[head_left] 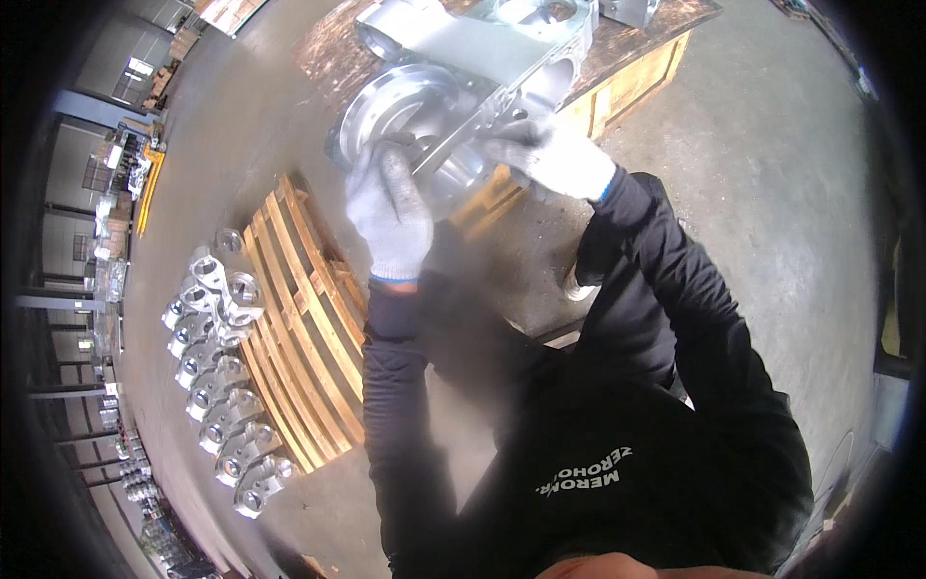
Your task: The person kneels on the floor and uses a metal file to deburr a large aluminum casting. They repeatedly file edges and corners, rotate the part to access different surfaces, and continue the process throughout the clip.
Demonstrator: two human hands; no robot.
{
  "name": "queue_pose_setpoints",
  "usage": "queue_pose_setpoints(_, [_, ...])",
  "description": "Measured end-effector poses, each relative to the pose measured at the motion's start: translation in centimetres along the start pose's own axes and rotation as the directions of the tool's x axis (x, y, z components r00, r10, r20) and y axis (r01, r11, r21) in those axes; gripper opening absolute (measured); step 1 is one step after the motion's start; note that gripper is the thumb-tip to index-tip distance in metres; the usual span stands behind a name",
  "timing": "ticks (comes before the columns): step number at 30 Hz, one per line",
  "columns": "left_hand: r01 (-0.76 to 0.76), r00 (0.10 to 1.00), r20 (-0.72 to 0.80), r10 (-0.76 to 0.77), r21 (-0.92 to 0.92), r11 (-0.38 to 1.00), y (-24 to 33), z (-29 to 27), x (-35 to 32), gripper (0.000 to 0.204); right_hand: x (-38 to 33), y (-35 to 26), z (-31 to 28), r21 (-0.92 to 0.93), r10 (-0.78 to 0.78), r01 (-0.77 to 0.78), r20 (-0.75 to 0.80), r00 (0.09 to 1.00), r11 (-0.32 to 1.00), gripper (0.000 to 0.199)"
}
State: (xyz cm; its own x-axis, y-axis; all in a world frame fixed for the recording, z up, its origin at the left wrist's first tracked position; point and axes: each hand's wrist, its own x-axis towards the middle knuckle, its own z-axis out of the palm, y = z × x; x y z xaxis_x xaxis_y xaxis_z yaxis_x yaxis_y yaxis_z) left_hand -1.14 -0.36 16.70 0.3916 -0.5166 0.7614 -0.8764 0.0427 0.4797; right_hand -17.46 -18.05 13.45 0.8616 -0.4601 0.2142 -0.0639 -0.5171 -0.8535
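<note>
A large silvery metal casting [463, 43] with a wide round opening lies on the worn wooden top ahead of me, its near end reaching past the edge. My left hand [391, 207], in a white knit glove, has its fingers curled at the near end of the casting, beside the round opening. From the right, my right hand [558, 159], gloved alike, closes its fingers at the casting's thin flange edge. Glare and blur hide the fingertips, so whether a small tool is between them I cannot tell.
A wooden crate [627, 87] supports the worn top. On the floor at left lies a slatted wooden pallet [304, 318], with several similar castings [227, 386] in a row along it. A yellow pallet-jack-like frame [151, 188] stands farther left. My knee and shoe are close below the crate.
</note>
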Motion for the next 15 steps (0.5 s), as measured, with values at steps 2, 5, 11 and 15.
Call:
queue_pose_setpoints(2, [-0.010,1.000,-0.003,0.010,-0.004,1.000,0.0,0.1,0.0,0.024,-1.3,1.8,2.8,0.046,-0.001,0.007,-0.123,0.992,0.999,0.035])
queue_pose_setpoints(5, [-0.041,0.999,0.029,0.038,0.137,0.990,0.3,0.2,0.1,0.022,-2.9,2.8,8.2,-0.032,0.015,-0.029,-0.381,0.925,0.999,0.034])
queue_pose_setpoints(11, [-0.042,0.995,0.096,0.024,0.187,0.981,2.2,-0.2,1.2,0.022,-4.9,0.9,12.8,0.139,0.082,-0.037,-0.334,0.939,0.990,0.031])
queue_pose_setpoints(15, [-0.007,0.957,0.263,-0.121,0.436,0.900,4.1,-1.6,2.7,0.025,-4.5,-0.6,8.8,0.199,0.012,0.032,-0.218,0.976,0.979,0.032])
